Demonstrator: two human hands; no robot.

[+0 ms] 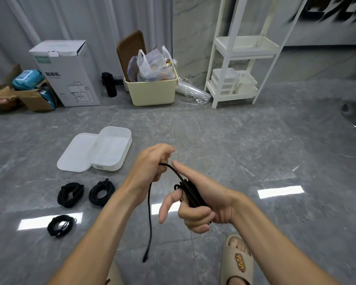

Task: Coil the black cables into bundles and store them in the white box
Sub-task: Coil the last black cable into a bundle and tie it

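My right hand (201,199) grips a bundle of black cable (188,192) wound over its palm, index finger stretched out. My left hand (152,163) pinches the same cable just above the bundle; its loose end (149,223) hangs down toward the floor. Three coiled black cables lie on the grey floor to the left: one (70,194), one (101,191) and one (60,225) nearer me. The white box (119,159) stands open beyond them, nothing in it, its lid (76,154) lying flat against its left side.
Along the back wall stand a cardboard appliance box (68,73), a cream bin (152,90) stuffed with bags, a black bottle (109,84) and a white shelf rack (240,64). My sandalled foot (237,258) is at the lower right.
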